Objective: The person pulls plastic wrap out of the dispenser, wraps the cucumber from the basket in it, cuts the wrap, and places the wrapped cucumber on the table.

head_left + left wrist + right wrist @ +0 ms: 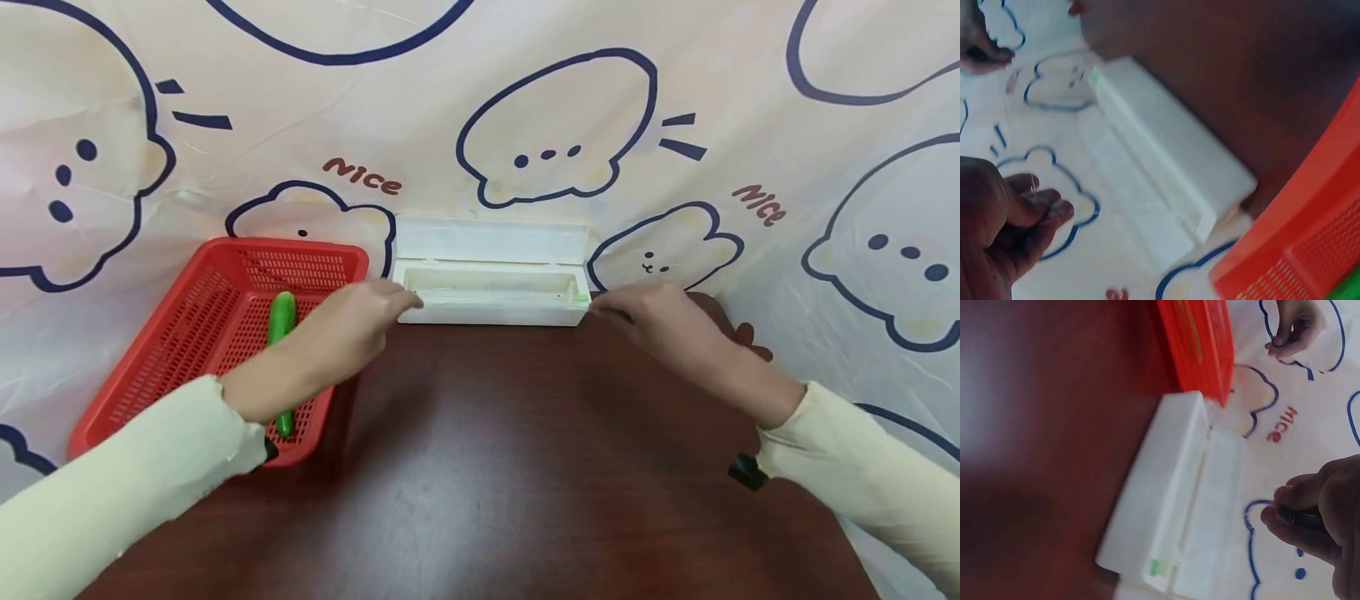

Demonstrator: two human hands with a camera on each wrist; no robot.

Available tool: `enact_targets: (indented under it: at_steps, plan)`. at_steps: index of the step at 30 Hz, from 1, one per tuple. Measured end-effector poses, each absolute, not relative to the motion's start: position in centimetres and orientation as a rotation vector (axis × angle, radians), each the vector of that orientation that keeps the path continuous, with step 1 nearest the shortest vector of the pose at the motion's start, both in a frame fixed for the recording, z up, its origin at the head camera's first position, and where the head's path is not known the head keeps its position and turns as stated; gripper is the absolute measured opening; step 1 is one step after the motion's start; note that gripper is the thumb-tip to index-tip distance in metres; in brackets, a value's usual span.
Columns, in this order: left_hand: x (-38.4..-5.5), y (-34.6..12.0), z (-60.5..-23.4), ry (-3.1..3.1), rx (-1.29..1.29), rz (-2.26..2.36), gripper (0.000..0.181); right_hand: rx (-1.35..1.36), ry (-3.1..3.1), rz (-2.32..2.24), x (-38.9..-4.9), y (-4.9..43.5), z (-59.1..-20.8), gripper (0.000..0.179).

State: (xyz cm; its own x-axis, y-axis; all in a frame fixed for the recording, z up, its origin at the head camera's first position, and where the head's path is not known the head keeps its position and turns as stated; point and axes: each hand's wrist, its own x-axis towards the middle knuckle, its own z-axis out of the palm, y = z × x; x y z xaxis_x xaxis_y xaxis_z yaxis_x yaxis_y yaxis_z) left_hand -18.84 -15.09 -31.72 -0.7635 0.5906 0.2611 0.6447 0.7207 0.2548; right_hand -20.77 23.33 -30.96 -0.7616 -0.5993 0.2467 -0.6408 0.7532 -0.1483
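Backdrop: and across the whole rear runs a pale printed sheet [547, 179], navy cartoon outlines all over it, "Nice" in reddish brown beside them.
Table: dark brown wood [480, 467], a soft shine across its near part.
Red basket: over on the left, a perforated basket [176, 354] sits flat on the table, near the box's left end.
Sleeves: two cream ones, left sleeve [150, 467] reaching over the basket, right sleeve [862, 458] coming in from the other side.
White box: centre stage, the long box [491, 314] stands at the far side of the table, up by the sheet; its lid [491, 240] is raised at the back and the trough shows.
Left hand: up near the box's left end, the left hand [356, 321] pinches with thumb against fingers; its own wrist view shows a gap between it and the box.
Right hand: at the opposite end, the right hand [663, 321] is curled, thumb and fingers gripping, also apart from the box.
Cucumber: a slim green one [282, 315] lies lengthwise in the basket, partly covered by the left forearm.
Dark item: small and black [1304, 519], held in the right hand, kind unclear.
Green tab: bright little spot [582, 297] on the box's right end.
Clear sliver: a thin glint [1033, 184] at the left fingertips.
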Motion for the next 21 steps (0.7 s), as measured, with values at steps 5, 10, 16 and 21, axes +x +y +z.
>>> enact_targets:
  at_steps: [5,10,16,21]
  plan:
    - [-15.9,-14.9,-34.7,-2.751,-1.029,-0.447,0.040,1.061,-2.756,0.350,-18.4,24.1,-33.9,0.040]
    - [-14.2,-14.7,-37.6,-2.695,-1.059,-0.295,0.035,1.109,-2.774,0.341,-17.0,24.2,-36.4,0.041]
    - [-13.0,-14.0,-40.5,-2.683,-1.065,-0.191,0.025,1.146,-2.767,0.350,-16.2,24.4,-39.9,0.041]
    - [-12.2,-13.0,-42.7,-2.590,-1.065,0.014,0.021,1.212,-2.647,0.272,-15.7,24.7,-42.6,0.035]
